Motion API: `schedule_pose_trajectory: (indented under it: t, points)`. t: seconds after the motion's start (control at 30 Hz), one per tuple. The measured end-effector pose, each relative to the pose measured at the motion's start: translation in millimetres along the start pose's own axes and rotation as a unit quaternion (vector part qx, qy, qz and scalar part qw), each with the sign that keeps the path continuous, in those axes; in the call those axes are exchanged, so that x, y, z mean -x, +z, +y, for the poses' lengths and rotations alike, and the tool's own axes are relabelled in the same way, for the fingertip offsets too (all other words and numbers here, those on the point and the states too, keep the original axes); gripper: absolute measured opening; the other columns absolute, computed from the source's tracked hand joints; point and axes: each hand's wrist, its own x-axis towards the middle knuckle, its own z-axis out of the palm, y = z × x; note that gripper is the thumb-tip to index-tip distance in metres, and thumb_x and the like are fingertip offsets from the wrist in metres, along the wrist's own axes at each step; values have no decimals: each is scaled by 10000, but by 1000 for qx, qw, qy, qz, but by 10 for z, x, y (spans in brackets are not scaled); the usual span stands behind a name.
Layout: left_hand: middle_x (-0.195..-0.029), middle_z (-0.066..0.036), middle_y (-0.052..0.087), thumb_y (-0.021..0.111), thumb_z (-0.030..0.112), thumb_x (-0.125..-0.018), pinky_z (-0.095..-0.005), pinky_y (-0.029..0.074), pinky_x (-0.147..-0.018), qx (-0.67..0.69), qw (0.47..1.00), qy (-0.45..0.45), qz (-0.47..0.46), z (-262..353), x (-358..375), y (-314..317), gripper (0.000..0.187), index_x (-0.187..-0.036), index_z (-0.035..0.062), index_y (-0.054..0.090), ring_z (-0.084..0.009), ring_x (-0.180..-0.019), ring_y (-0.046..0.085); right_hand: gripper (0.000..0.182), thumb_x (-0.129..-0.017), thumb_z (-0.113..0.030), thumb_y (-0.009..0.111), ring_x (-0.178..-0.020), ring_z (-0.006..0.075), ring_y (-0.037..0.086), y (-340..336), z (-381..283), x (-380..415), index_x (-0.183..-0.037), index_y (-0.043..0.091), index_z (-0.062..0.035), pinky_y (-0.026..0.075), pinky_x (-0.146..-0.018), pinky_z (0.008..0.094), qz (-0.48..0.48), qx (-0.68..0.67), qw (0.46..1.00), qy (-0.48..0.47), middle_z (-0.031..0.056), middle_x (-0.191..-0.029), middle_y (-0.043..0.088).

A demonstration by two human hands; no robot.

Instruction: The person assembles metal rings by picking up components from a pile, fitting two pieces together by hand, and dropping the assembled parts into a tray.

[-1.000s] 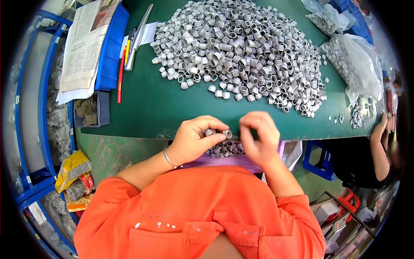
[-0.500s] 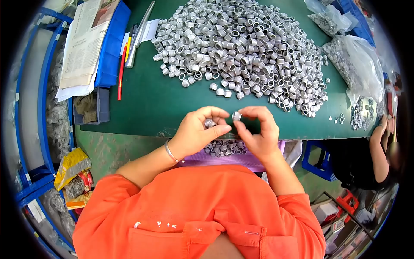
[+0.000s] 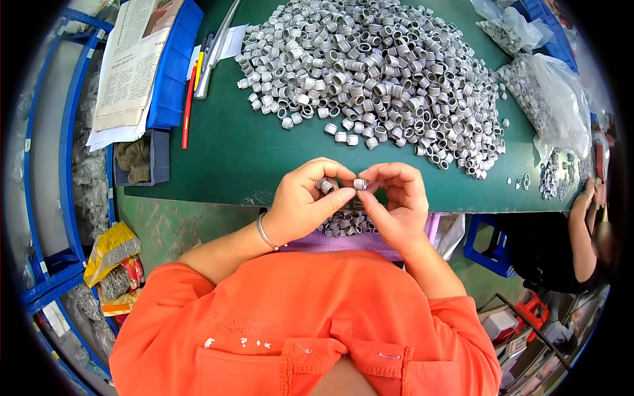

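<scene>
One small grey metal ring [image 3: 360, 185] is pinched between the fingertips of both hands, in front of my chest. My right hand [image 3: 401, 203] grips it with thumb and forefinger, the other fingers curled. Thumb and forefinger of my left hand [image 3: 300, 198] touch its left side. Inside the curl of the left hand sit a few more metal rings [image 3: 324, 185]. Just below the hands, a pink basket [image 3: 370, 245] holds many similar rings, partly hidden by the hands. Beyond them a large pile of metal rings [image 3: 370, 79] covers the green table [image 3: 218, 152].
Left of the pile lie a red pen [image 3: 188, 112], a long metal tool [image 3: 214, 53] and a blue bin [image 3: 175, 72] with newspaper [image 3: 129, 72] on it. A plastic bag of parts [image 3: 545, 99] rests at right. A co-worker's arm [image 3: 581, 237] is at far right.
My left fingertips have closed in on the ring in my right hand, so both hands now touch it. The ring has turned slightly.
</scene>
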Motion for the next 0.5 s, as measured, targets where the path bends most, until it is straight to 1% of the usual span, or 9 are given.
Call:
schedule_pose_trajectory:
  t: [0.07, 0.17, 0.2, 0.23, 0.3, 0.33, 0.4, 0.43, 0.5]
  points:
    - [-961, -37, 590, 660, 1, -834, -207, 445, -651, 39, 999, -35, -8, 2, 7, -5, 143, -969, -7, 612, -63, -763, 539, 419, -757, 123, 659, -866, 149, 607, -4, -10, 3, -1119, 474, 22, 497, -719, 254, -6, 48, 998, -45, 123, -1001, 608]
    - [-920, -27, 599, 647, 14, -850, -206, 447, -651, 9, 999, -44, -19, 38, -4, -17, 99, -945, -1, 625, -61, -760, 546, 358, -737, 113, 653, -844, 148, 595, 2, -50, 27, -1057, 532, 8, 475, -698, 254, 0, 49, 998, -33, 112, -984, 609]
    - [-899, -27, 606, 653, 22, -846, -210, 450, -649, -18, 997, -53, -52, 80, -7, -43, 86, -927, 1, 634, -66, -753, 552, 358, -737, 113, 653, -844, 148, 595, -38, -101, 14, -1057, 532, 8, 475, -698, 254, 0, 50, 998, -34, 112, -984, 609]
    - [-879, -28, 613, 660, 31, -842, -215, 454, -647, -46, 994, -60, -84, 110, -19, -82, 74, -908, 4, 643, -70, -747, 559, 314, -725, 105, 651, -835, 158, 594, -127, -184, -24, -1009, 565, 2, 474, -704, 262, -86, 83, 993, -5, 104, -973, 608]
    - [-824, -35, 619, 683, 54, -817, -232, 457, -639, -103, 983, -4, -152, 73, -65, -204, 70, -870, 14, 660, -94, -730, 574, 221, -698, 77, 646, -830, 204, 596, -273, -286, -133, -897, 638, -17, 478, -714, 298, -238, 100, 965, 48, 95, -948, 602]
    - [-809, -40, 619, 688, 61, -811, -238, 456, -638, -129, 976, 2, -175, 79, -75, -248, 75, -864, 14, 662, -102, -725, 578, 244, -702, 49, 664, -847, 244, 593, -325, -322, -151, -935, 641, -18, 485, -721, 330, -285, 101, 950, 74, 100, -948, 601]
    - [-802, -35, 619, 681, 61, -815, -239, 455, -634, -154, 976, 2, -153, 117, -95, -273, 55, -845, 19, 661, -105, -718, 578, 251, -715, 30, 665, -856, 274, 589, -343, -301, -222, -959, 644, -24, 487, -718, 347, -268, 212, 940, -20, 111, -941, 595]
    - [-802, -34, 619, 681, 62, -816, -238, 456, -632, -152, 980, -7, -128, 109, -109, -278, 54, -843, 21, 659, -105, -714, 579, 264, -729, 24, 653, -852, 299, 577, -316, -236, -245, -988, 639, -25, 484, -718, 362, -215, 294, 930, -54, 115, -916, 583]
    - [-801, -34, 619, 677, 71, -822, -236, 459, -630, -145, 984, -44, -99, 148, -129, -261, 52, -842, 27, 657, -110, -701, 581, 290, -736, 16, 653, -816, 293, 555, -242, -101, -353, -1020, 632, -37, 465, -707, 367, -111, 428, 890, -112, 111, -906, 567]
